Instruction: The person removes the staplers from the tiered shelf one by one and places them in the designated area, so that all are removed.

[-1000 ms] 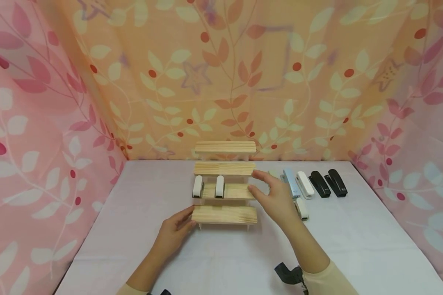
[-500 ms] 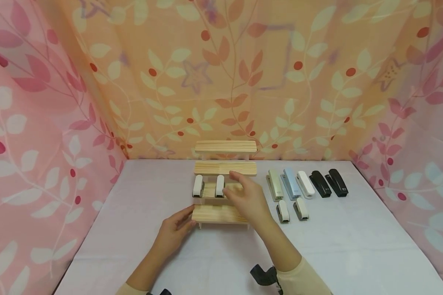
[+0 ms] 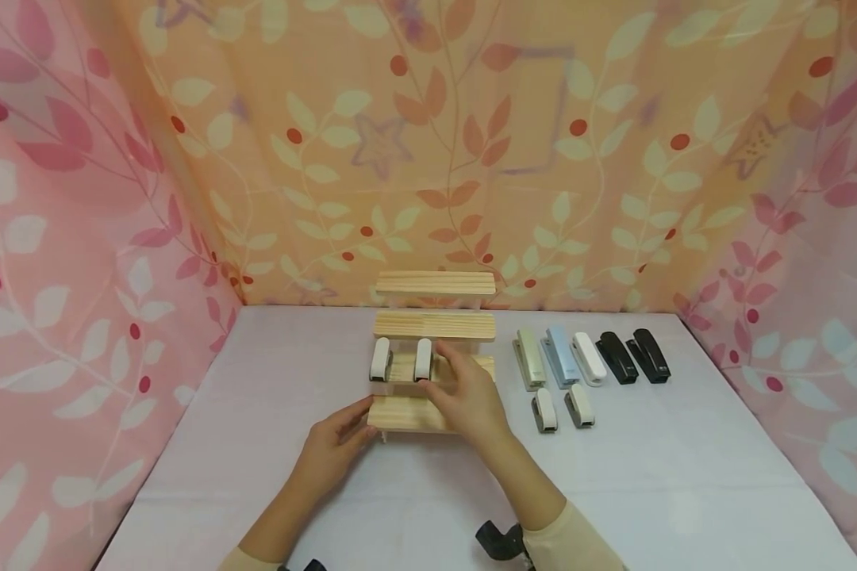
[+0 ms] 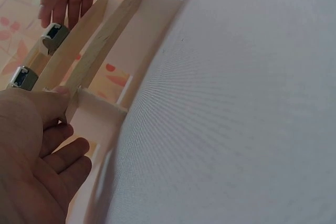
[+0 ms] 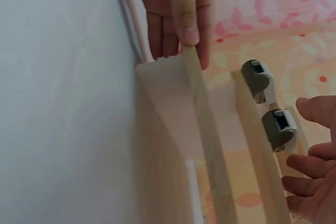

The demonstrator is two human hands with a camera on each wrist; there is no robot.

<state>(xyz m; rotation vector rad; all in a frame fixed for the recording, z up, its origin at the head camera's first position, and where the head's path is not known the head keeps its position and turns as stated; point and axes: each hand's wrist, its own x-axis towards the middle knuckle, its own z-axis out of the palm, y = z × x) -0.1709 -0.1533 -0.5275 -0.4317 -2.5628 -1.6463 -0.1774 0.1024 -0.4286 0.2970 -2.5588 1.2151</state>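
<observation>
A stepped wooden display rack [image 3: 436,283] stands mid-table. On its second board from the bottom sit two small white staplers with grey bases, a left stapler [image 3: 381,359] and a second stapler [image 3: 424,359]. My left hand [image 3: 336,444] grips the left end of the lowest board [image 3: 407,414]; its thumb [image 5: 190,34] lies over the edge in the right wrist view, with the fingers behind. Just right of the second stapler is my right hand [image 3: 471,400], thumb and forefinger spread. In the right wrist view those fingers [image 5: 302,166] look close to that stapler [image 5: 279,128]; contact is unclear.
Right of the rack, a green stapler [image 3: 531,359], a blue stapler [image 3: 561,357], a white stapler [image 3: 589,358] and two black staplers [image 3: 617,357] lie in a row. Two small white staplers [image 3: 545,410] lie before them. Patterned curtains [image 3: 428,159] enclose the table.
My right hand has moved left from the rack's right end to beside the second stapler, dipping slightly. The left hand stays on the lowest board, and both staplers on the rack keep their places.
</observation>
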